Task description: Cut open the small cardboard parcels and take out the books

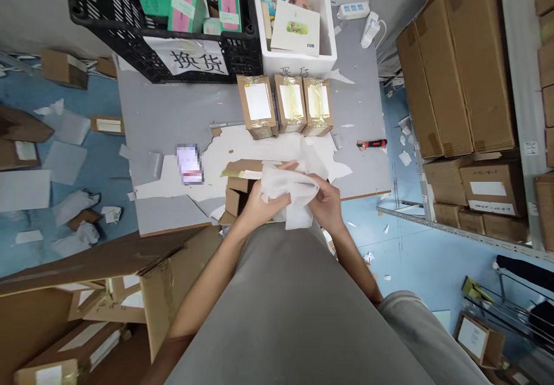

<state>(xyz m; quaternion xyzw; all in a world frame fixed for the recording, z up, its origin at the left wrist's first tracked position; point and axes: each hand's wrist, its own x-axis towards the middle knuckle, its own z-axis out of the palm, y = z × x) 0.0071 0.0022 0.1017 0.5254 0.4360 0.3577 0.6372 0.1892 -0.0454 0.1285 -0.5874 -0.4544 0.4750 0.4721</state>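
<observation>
Close to my body, both hands hold a crumpled white sheet of packing foam (288,186). My left hand (262,203) grips its left side, with the thumb laid across the front. On the other side my right hand (328,203) pinches the folded edge. Whether anything lies inside the folds is hidden. Partly under my left hand stands an open cardboard box (234,201) with its flaps up. Torn white paper (225,149) covers the table around it.
Three taped cartons (291,105) stand beyond my hands. Behind them are a black crate (151,64) and a white foam bin (298,64). A phone (189,164) lies left, a red-black utility knife (373,143) right. A large open carton (173,281) is at lower left.
</observation>
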